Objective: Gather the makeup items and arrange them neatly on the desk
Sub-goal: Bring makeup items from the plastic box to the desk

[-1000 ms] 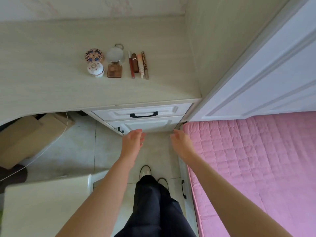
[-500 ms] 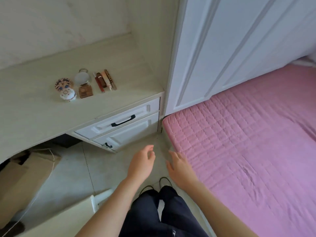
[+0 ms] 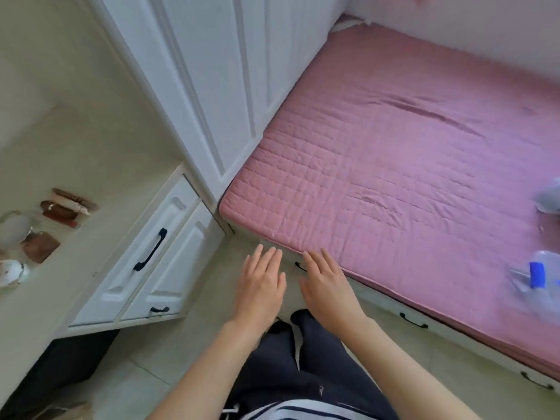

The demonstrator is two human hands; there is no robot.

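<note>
At far left, on the pale tabletop (image 3: pixel 60 147), a cluster of makeup items: a small white round jar (image 3: pixel 10 272) at the near edge of the group, a brown square perfume bottle (image 3: pixel 42 247) just beyond it, a round compact mirror (image 3: pixel 15 227) beside that, and a row of slim lipstick tubes (image 3: pixel 68 206) lying side by side farthest back. Right of the tabletop, white drawers (image 3: pixel 157 253) with black handles, then tall white wardrobe doors (image 3: pixel 212 86). Over the tiled floor (image 3: pixel 136 359) near the middle, left hand (image 3: pixel 262 286) and right hand (image 3: pixel 325 281) held side by side, palms down, fingers straight and spread, grasping nothing. Below them, dark trousers (image 3: pixel 303 374). Filling the right side, a bed with a pink quilted cover (image 3: pixel 394 162). At its right edge, a blurred clear spray bottle (image 3: pixel 538 277) with a blue part, and farther back a pale blurred object (image 3: pixel 550 198) too smeared to identify.
</note>
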